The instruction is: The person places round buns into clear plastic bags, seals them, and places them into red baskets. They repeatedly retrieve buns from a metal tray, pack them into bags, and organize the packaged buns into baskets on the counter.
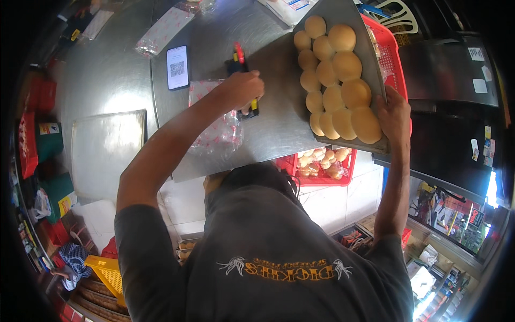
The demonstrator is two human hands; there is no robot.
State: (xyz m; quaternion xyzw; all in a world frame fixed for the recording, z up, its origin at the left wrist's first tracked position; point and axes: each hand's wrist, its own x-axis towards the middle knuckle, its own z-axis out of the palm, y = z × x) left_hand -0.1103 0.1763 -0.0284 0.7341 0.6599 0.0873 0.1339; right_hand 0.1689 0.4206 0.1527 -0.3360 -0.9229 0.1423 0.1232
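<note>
Round golden buns [346,65] sit in close rows on a dark metal baking tray [382,92]. My right hand [396,115] grips the tray's right edge, near its closest corner. The tray slants across the right end of the steel table. My left hand [244,91] is out over the middle of the table, its fingers curled round a black tool with yellow and red parts [239,55]; the hand covers most of it, so its exact kind is hidden. Beneath my left forearm lies a clear plastic bag with a pink print [214,131].
Left of the tool, a phone [178,67] lies lit on the steel table [126,70]. Printed plastic bags [166,29] lie farther back. An upturned-looking metal sheet [107,153] is at left. Red crates [394,59] stand beyond the tray and below the table edge [292,159], the lower holding bagged buns [324,161].
</note>
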